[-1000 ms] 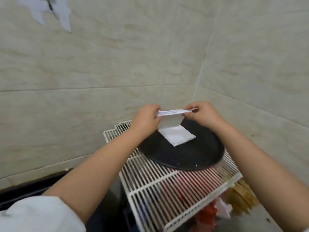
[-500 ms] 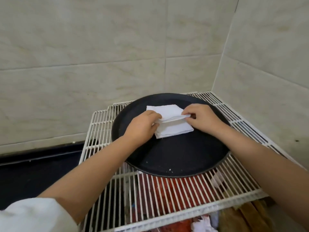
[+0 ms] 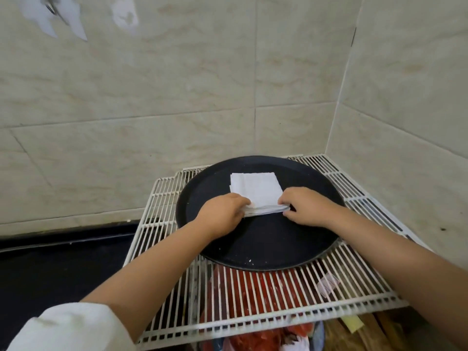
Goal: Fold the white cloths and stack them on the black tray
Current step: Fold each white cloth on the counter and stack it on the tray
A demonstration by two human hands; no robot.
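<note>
Left hand: the person's left hand (image 3: 222, 214) rests low over the black tray (image 3: 266, 247), its fingers curled round the left end of the near edge of the folded white cloths (image 3: 255, 190), pinching the layers together.
Right hand: the right hand (image 3: 307, 207) grips the same near edge at its right end, thumb and fingers (image 3: 285, 202) closed on the stacked layers.
Cloths: the white cloths lie as one squared pile on the far half of the tray, its near edge held between the two hands; the layered edge shows as thin grey-white lines between the knuckles.
Tray: round and black, it sits flat on a white wire rack (image 3: 157, 198), toward the rack's far right part; a few pale specks dot its near rim.
Rack: it is pushed into the corner where two pale tiled walls (image 3: 177, 97) meet.
Below the rack: red material (image 3: 253, 290) shows through the wires, with brownish pieces at the lower right; what they are cannot be told.
Left of the rack: a dark bench (image 3: 55, 264) runs along the foot of the wall.
Sleeve: a white sleeve (image 3: 71, 328) covers the left upper arm; both forearms are bare.
</note>
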